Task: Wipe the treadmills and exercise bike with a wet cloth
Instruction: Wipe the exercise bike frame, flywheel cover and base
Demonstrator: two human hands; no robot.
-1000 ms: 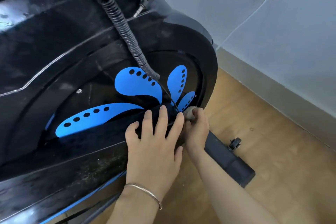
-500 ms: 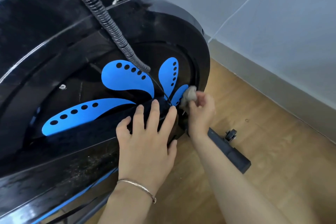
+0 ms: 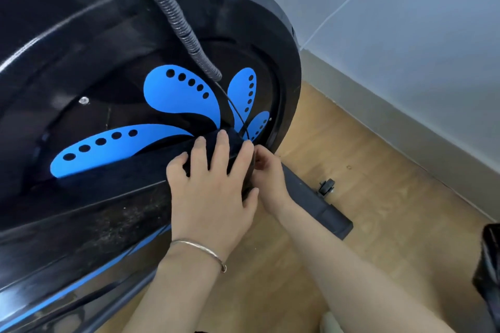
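Wooden floor below; left hand (image 3: pixel 213 192) lies flat-fingered on the exercise bike (image 3: pixel 113 35); right hand's (image 3: pixel 270 176) grip is hidden.

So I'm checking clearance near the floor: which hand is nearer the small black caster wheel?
Right. The right hand is at the black exercise bike housing's lower edge, just left of the small black caster wheel. The left hand lies flat on the housing, farther left.

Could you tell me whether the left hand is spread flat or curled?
Spread: the left hand rests on the black bike housing with straight, separated fingers.
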